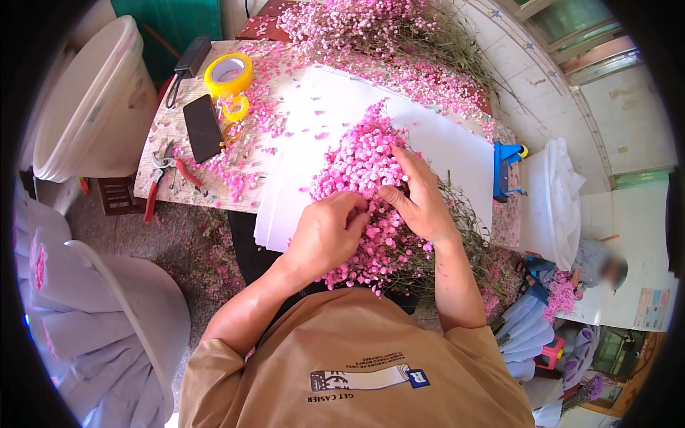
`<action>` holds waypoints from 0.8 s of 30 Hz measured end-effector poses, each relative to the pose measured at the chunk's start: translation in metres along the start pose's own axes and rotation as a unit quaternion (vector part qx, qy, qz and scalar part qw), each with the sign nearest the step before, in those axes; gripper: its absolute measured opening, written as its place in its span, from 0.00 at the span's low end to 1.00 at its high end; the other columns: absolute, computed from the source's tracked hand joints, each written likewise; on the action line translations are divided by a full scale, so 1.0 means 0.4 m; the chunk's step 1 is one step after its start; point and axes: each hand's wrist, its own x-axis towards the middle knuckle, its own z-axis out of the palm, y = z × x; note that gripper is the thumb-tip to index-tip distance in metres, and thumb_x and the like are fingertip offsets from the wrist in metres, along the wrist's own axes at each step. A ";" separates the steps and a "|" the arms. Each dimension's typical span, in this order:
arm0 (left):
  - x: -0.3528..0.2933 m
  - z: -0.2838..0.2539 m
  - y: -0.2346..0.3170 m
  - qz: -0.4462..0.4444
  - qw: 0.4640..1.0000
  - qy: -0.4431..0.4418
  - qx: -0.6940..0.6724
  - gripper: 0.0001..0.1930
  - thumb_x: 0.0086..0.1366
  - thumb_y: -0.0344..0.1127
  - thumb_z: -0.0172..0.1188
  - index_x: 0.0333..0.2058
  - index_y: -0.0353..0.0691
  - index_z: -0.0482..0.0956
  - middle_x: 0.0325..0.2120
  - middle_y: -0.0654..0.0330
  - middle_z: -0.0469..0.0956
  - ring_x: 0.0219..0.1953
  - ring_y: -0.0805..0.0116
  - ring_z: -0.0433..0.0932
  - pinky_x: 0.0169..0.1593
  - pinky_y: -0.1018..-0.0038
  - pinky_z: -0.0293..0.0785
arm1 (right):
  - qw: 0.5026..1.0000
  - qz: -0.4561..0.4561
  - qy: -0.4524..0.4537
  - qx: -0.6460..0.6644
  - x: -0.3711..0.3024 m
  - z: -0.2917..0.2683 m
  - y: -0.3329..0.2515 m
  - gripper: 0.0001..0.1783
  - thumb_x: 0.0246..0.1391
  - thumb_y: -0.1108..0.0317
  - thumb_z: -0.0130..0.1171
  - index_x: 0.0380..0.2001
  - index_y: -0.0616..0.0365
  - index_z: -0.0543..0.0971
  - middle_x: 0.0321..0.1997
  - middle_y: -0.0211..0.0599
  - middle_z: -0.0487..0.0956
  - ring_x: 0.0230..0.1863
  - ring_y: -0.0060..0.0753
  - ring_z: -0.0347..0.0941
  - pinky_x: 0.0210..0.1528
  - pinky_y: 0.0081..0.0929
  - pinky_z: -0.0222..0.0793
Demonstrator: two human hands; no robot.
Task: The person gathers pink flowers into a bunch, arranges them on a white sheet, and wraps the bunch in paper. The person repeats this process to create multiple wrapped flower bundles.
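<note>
A bunch of pink baby's breath lies on white paper sheets at the table's front, its green stems fanning toward the lower right. My left hand is at the near left side of the bunch, fingers curled and pinched against the blossoms; the exact sprig between the fingertips is hidden. Against the right side of the bunch rests my right hand, with its thumb and fingers apart and stretched along the flowers.
Pruning shears, a phone and yellow tape rolls lie left on the table. A blue tape dispenser stands right. More baby's breath is heaped behind. Buckets flank the table; a person sits far right.
</note>
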 end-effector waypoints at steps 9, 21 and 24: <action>-0.004 -0.011 0.022 -0.101 0.986 -0.054 -0.118 0.05 0.66 0.28 0.65 0.38 0.33 0.83 0.26 0.66 0.79 0.26 0.79 0.73 0.30 0.77 0.69 | 1.000 -0.001 0.001 0.009 -0.001 -0.001 0.003 0.49 0.63 0.35 0.58 0.68 0.71 0.66 0.67 0.64 0.72 0.69 0.64 0.68 0.71 0.52 0.61; -0.014 0.010 -0.014 0.070 0.996 0.014 0.048 0.11 0.61 0.24 0.68 0.42 0.32 0.83 0.31 0.55 0.80 0.27 0.66 0.78 0.35 0.70 0.77 | 1.000 0.010 -0.004 0.007 -0.005 0.003 -0.002 0.50 0.64 0.33 0.57 0.69 0.71 0.65 0.68 0.64 0.71 0.70 0.64 0.66 0.72 0.51 0.59; -0.012 0.012 -0.015 0.086 0.992 -0.011 0.089 0.10 0.61 0.24 0.69 0.41 0.32 0.82 0.30 0.56 0.79 0.27 0.68 0.77 0.34 0.71 0.75 | 1.000 0.007 -0.007 0.005 -0.005 0.003 0.001 0.50 0.64 0.33 0.56 0.69 0.70 0.65 0.68 0.64 0.71 0.70 0.64 0.66 0.72 0.52 0.59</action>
